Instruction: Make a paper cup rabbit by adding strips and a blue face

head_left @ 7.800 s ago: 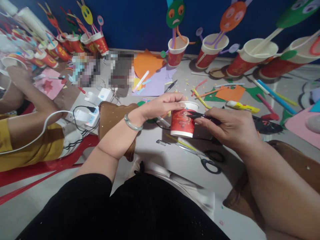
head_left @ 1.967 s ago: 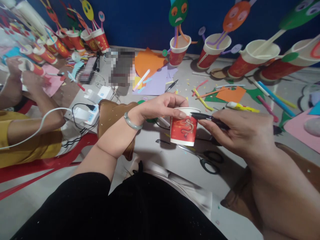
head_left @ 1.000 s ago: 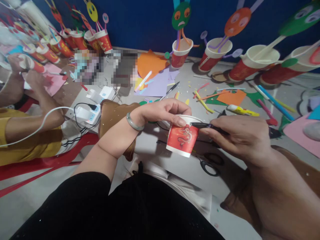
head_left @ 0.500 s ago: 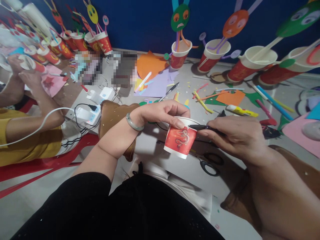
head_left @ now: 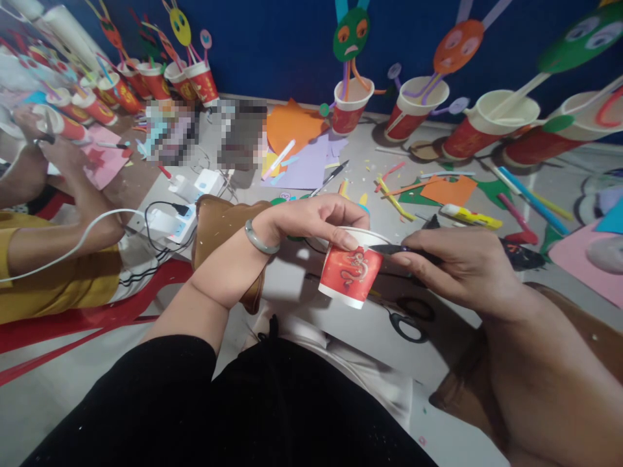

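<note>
My left hand (head_left: 331,220) is closed on the rim of a red and white paper cup (head_left: 351,275) with a dragon printed on its side. The thumb lies on the outside of the cup; the other fingers curl behind the rim. In my right hand (head_left: 457,259) is a slim dark pointed tool (head_left: 384,248), gripped between thumb and fingers. Its tip meets the cup wall just under the rim, beside my left thumb. Whether it is a knife or one blade of scissors I cannot make out. Black-handled scissors (head_left: 407,326) lie below the cup.
Several cups with paper faces, one with a green face (head_left: 351,35), stand along the blue wall. Orange paper (head_left: 294,130), a yellow cutter (head_left: 471,216) and foam strips litter the table. A power strip (head_left: 182,224) lies left, near a co-worker's arm (head_left: 92,188).
The dark tool has turned slightly in my right hand, and its tip has shifted a little right along the cup. My left hand and the cup stay nearly still. The co-worker's hands have moved.
</note>
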The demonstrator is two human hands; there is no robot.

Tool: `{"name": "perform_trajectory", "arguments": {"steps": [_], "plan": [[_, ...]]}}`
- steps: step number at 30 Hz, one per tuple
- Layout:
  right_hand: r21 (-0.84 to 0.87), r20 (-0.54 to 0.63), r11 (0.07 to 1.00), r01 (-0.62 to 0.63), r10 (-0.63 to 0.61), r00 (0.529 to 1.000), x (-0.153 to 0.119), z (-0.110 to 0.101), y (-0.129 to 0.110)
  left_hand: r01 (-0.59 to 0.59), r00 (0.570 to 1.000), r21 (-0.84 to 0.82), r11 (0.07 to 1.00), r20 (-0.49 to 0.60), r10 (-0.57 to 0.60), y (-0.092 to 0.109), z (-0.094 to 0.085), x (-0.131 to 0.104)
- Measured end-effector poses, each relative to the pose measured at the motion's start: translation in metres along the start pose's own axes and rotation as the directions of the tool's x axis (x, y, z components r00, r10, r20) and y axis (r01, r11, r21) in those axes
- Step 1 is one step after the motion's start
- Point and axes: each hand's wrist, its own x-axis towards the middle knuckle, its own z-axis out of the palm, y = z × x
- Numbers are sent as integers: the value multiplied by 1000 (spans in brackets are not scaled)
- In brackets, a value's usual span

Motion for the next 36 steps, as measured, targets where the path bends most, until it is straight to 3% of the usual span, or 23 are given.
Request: {"name": "perform_trajectory", "arguments": {"steps": [5,8,10,13,15,17,22,28,31,34,36], "plan": [[3,-31,1000,-15,16,999,-2,4,2,-24,1000,-24,999,-5,24,-2,0,-1],[42,-133,994,-105,109,985,-6,8,4,-33,999,-35,999,-33,32,-4,-1,1],[114,-232,968,-225,246,941,-9,11,6,-42,997,-36,998,-60,40,-5,-1,3],[296,-296,868,-400,481,825,-9,17,7,-78,990,-31,996,-119,74,-8,-2,6],[408,-236,768,-493,611,756,-7,21,8,-98,984,-26,995,-153,93,-10,-3,8],[473,-145,690,-548,674,725,-5,26,9,-100,981,-15,995,-169,96,-12,-3,9],[487,-1,683,-544,623,782,-4,32,9,-74,980,40,996,-182,80,-16,-3,13],[469,28,700,-539,598,801,-2,34,5,-106,949,214,971,-269,163,-25,-2,18],[471,-7,695,-543,618,786,-2,34,4,-185,909,266,946,-318,268,-31,-6,21],[536,-68,647,-541,673,737,-5,36,7,-283,812,280,917,-438,385,-39,-11,24],[597,-73,600,-532,702,708,-8,39,9,-307,767,253,918,-505,396,-43,-13,25]]}}
